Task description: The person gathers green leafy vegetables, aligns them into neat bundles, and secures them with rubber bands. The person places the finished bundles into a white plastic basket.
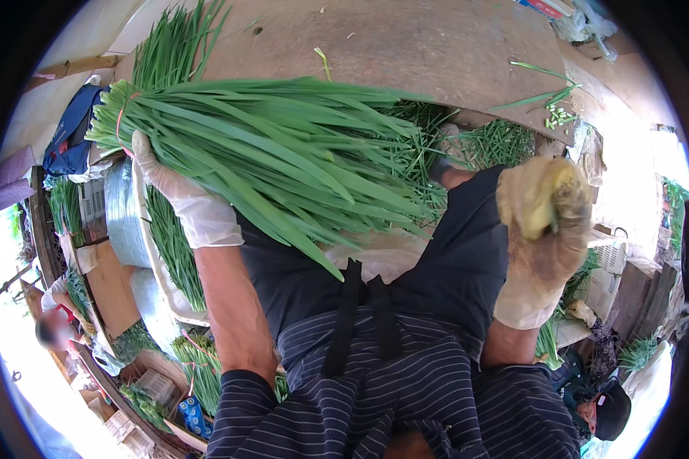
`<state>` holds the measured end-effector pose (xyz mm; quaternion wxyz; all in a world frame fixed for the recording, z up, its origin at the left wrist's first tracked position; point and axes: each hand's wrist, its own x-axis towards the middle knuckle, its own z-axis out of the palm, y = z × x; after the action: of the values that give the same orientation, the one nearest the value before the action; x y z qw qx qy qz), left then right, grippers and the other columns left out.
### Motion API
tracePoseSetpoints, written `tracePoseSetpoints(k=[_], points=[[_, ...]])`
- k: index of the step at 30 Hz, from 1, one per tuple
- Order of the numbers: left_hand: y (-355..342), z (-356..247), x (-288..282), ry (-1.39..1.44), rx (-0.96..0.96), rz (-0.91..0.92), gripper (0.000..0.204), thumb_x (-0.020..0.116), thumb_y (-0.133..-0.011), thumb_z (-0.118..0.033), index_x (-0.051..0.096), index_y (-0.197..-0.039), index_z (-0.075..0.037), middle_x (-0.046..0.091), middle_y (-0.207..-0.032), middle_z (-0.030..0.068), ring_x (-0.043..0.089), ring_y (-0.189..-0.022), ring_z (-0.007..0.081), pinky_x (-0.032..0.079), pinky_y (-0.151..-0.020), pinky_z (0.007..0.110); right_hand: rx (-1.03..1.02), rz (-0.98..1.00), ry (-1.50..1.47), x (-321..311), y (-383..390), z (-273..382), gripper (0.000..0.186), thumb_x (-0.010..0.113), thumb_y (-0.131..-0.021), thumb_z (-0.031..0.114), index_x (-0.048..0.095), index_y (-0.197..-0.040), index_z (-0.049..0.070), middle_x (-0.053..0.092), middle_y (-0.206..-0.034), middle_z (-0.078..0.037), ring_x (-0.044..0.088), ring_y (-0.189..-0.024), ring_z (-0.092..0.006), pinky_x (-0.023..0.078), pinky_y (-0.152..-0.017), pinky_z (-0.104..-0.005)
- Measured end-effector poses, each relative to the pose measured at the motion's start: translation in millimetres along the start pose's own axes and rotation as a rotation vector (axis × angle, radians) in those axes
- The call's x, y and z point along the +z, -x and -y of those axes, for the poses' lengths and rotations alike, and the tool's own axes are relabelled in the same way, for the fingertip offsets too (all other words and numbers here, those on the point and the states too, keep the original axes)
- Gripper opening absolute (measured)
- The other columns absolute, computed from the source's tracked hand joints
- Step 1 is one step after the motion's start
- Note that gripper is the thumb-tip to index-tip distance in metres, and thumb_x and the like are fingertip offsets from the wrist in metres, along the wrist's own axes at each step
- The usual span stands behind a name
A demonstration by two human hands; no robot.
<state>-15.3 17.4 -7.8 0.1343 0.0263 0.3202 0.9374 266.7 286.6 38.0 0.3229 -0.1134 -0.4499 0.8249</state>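
Striped shirt cloth (444, 359) sits nearest, and past it, above the person's dark trousers (471, 229), is a bunch of long green leaves (275, 145). Its long axis runs crosswise: pale cut ends (106, 118) point left, while the leaves fan rightward, tips slanting down toward the person. Gloved, the left hand's grip (172, 187) clasps it beside a red band (119, 124). Over to the right, apart from the leaves, the right hand's grip (547, 206) looks curled; blur and yellow stains keep me from telling whether it pinches anything. Beyond spreads a brown desk (406, 46), with another bunch (172, 50) at its left and pale stem bits (560, 116) at its right. Farther left hangs a blue bag (76, 130).
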Motion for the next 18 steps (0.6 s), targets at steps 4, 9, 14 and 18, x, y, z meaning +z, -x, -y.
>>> tracePoseSetpoints(k=[4, 9, 14, 18], points=[[1.4, 0.6, -2.0, -0.110, 0.049, -0.068, 0.049, 0.066, -0.096, -0.046, 0.067, -0.130, -0.011, 0.072, -0.123, 0.0083, 0.069, -0.107, 0.0277, 0.057, -0.098, 0.047, 0.209, 0.367, 0.676, 18.2, 8.9, 4.2, 0.038, 0.095, -0.073, 0.020, 0.073, -0.098, 0.002, 0.069, -0.083, -0.002, 0.061, -0.067, -0.0093, 0.049, -0.061, -0.0234], [-2.6, -1.1, -10.4, -0.154, 0.081, -0.085, 0.048, 0.067, -0.096, -0.044, 0.067, -0.130, -0.010, 0.072, -0.123, 0.0082, 0.070, -0.107, 0.0276, 0.057, -0.097, 0.047, 0.350, 0.480, 0.979, 48.3, 9.9, -16.4, 0.045, 0.090, -0.078, 0.036, 0.071, -0.097, 0.000, 0.070, -0.081, -0.010, 0.067, -0.065, -0.0221, 0.054, -0.062, -0.0371], [-6.4, -3.6, -18.3, -0.084, 0.030, -0.033, 0.047, 0.067, -0.096, -0.042, 0.068, -0.129, -0.009, 0.073, -0.121, 0.0088, 0.070, -0.106, 0.0278, 0.057, -0.097, 0.047, 0.332, 0.440, 0.931, 57.0, 5.0, -32.5, 0.037, 0.083, -0.086, 0.032, 0.069, -0.091, -0.002, 0.066, -0.072, -0.012, 0.067, -0.062, -0.0234, 0.052, -0.060, -0.0376], [-5.0, 2.2, -17.8, -0.095, 0.006, -0.044, 0.047, 0.068, -0.095, -0.042, 0.068, -0.128, -0.009, 0.074, -0.120, 0.0088, 0.070, -0.106, 0.0274, 0.057, -0.098, 0.047, 0.431, 0.419, 0.389, 54.4, -0.1, -36.5, 0.023, 0.074, -0.091, 0.014, 0.066, -0.077, -0.002, 0.062, -0.061, -0.006, 0.060, -0.054, -0.0124, 0.047, -0.053, -0.0287]])
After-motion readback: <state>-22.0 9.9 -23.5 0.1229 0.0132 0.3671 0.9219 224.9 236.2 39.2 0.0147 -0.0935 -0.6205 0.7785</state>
